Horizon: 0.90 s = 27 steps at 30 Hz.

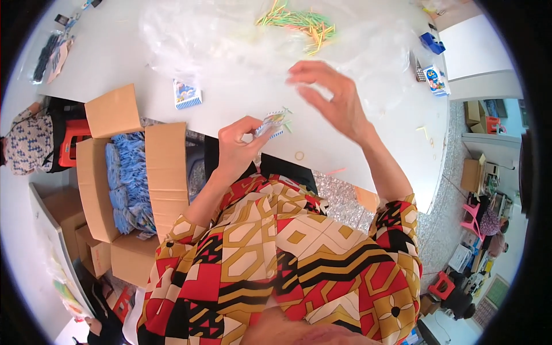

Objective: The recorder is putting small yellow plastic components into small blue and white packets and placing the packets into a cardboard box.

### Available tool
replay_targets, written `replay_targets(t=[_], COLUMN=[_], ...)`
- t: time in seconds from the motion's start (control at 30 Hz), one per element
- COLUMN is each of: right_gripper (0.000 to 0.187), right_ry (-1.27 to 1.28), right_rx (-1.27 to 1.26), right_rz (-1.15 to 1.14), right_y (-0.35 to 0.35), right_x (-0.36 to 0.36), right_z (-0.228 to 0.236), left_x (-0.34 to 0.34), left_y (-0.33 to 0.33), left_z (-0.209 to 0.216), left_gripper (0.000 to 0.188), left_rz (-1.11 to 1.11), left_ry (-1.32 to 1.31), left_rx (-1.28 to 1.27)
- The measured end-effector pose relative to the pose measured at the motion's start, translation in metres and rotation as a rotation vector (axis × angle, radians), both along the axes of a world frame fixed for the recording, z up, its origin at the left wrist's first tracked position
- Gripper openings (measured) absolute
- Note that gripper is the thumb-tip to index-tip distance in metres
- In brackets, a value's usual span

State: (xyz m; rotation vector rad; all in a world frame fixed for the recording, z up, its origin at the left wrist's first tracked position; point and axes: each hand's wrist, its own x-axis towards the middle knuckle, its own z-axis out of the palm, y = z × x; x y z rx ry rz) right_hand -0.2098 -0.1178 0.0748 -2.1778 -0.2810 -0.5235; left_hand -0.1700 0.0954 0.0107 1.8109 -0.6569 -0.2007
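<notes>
My left hand (233,146) is closed around a small printed packet (271,122), blue and white striped along its edge. Thin green sticks (287,123) poke out at the packet's right end. My right hand (330,98) is raised over the table with thumb and fingers apart, holding nothing that I can see. Beyond it, a loose heap of thin green, yellow and orange sticks (305,26) lies on a clear plastic sheet or bag (201,43). To the left of the heap, a small blue and white printed stack (187,94) rests on the white table.
An open cardboard box (165,172) full of blue bundled packets (131,181) stands at left. Another printed stack (436,80) and a blue tape dispenser (432,43) sit at the right table edge. A rubber band (299,156) lies near me. Other people are farther off.
</notes>
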Motion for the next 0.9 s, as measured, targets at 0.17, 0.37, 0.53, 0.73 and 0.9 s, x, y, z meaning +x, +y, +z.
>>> replay_targets(t=[0.17, 0.37, 0.53, 0.73, 0.9], right_gripper=[0.019, 0.021, 0.032, 0.031, 0.024], right_ry=[0.081, 0.137, 0.187, 0.292, 0.120], right_rx=[-0.110, -0.290, -0.512, -0.461, -0.413], right_rz=[-0.271, -0.469, -0.471, -0.364, -0.344], right_y=[-0.084, -0.146, -0.185, -0.165, -0.163], right_x=[0.048, 0.100, 0.126, 0.150, 0.158], right_z=[-0.051, -0.081, -0.099, -0.088, -0.105], left_x=[0.005, 0.009, 0.016, 0.018, 0.021], left_y=[0.003, 0.010, 0.013, 0.013, 0.015], left_z=[-0.001, -0.002, -0.011, -0.012, -0.008], left_gripper=[0.012, 0.013, 0.013, 0.012, 0.016], left_rz=[0.016, 0.040, 0.002, 0.014, -0.026], left_ry=[0.009, 0.092, 0.106, 0.132, 0.135], left_rx=[0.015, -0.007, -0.037, -0.074, -0.054])
